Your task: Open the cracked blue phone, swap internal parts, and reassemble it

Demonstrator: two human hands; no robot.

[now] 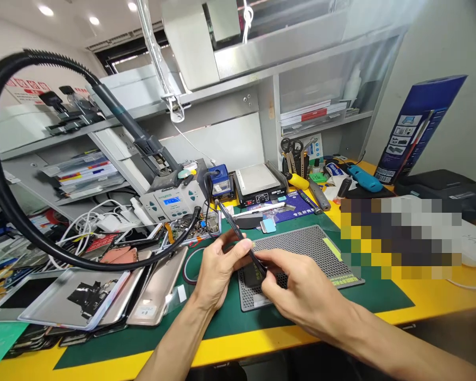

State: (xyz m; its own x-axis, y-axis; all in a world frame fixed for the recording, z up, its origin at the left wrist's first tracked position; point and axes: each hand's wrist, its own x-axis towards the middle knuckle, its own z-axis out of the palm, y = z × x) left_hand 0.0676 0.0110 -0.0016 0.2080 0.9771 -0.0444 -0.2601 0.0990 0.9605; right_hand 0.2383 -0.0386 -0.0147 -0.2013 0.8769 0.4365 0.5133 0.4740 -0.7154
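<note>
I'm looking at a left hand (220, 267) and right hand (295, 278) both pinching a slim dark thing (257, 263) in their fingers, tilted, just below center frame, above a grey mat (297, 241). That's on a green pad (384, 296) across the yellow surface (222, 350). Station (174, 202) left of center, display lit blue.

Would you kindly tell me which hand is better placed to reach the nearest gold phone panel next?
Probably the left hand: it is closer to the gold phone panel, while the right hand lies farther over. Both hold the dark slim item, so the left would first need freeing.
</note>
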